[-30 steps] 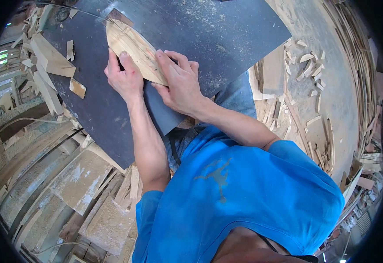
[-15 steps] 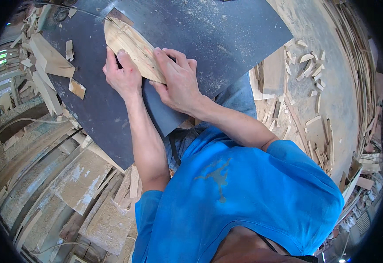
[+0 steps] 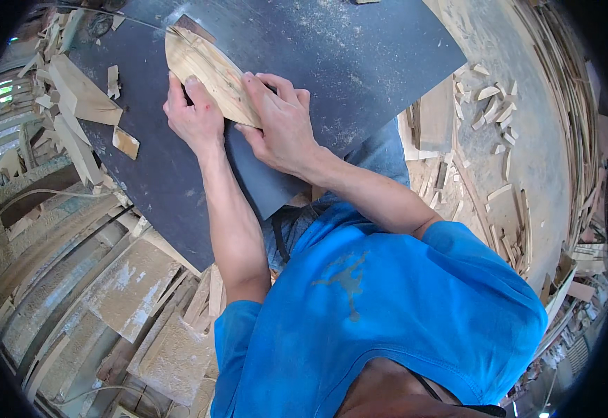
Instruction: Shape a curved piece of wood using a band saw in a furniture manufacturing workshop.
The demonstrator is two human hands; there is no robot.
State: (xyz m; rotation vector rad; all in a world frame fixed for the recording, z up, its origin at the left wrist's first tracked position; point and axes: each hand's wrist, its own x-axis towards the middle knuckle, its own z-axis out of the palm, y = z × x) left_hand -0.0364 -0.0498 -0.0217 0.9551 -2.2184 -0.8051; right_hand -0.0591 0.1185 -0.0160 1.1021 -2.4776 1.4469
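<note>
A pale, leaf-shaped piece of wood (image 3: 210,70) lies on the dark tabletop (image 3: 380,63), its far tip up against a thin blade-like strip (image 3: 133,21). Pencil-like lines and small reddish and green marks run along its top face. On its left edge, my left hand (image 3: 196,115) grips with the thumb on top. My right hand (image 3: 279,122) is closed round the near right end, some fingers curled over it. Beyond the tip, a small brown plate (image 3: 196,29) is set in the tabletop.
Wood offcuts (image 3: 84,94) are piled along the left edge of the table, with a small block (image 3: 126,142) nearer me. Curved scraps (image 3: 492,104) lie on the floor to the right. Long strips (image 3: 562,83) are stacked at the far right. Stacked boards (image 3: 133,285) stand at lower left.
The wood piece and both hands stay almost in place; the right hand has shifted very slightly away from me. A small offcut shows more at the top edge.
</note>
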